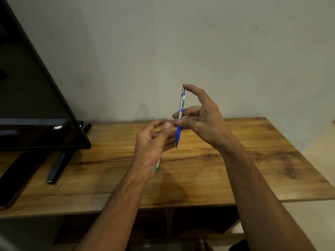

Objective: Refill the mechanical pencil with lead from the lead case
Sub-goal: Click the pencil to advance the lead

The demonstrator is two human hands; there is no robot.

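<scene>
My right hand (203, 116) holds the mechanical pencil (180, 115) upright above the table, tip pointing down. The pencil has a silver barrel, blue grip and blue clip. The fingers grip the barrel at its middle and the index fingertip rests on the top cap. My left hand (154, 142) hovers just left of the pencil's lower end, fingers loosely curled; what lies between its fingertips is too small to make out. A white and green lead case (157, 167) lies on the wooden table (235, 169), mostly hidden under my left wrist.
A black flat screen (36, 105) on metal feet stands at the table's left end, leaning over the surface. A plain wall rises right behind the table. The table's right corner lies near the frame's right side, with an open shelf below the front edge.
</scene>
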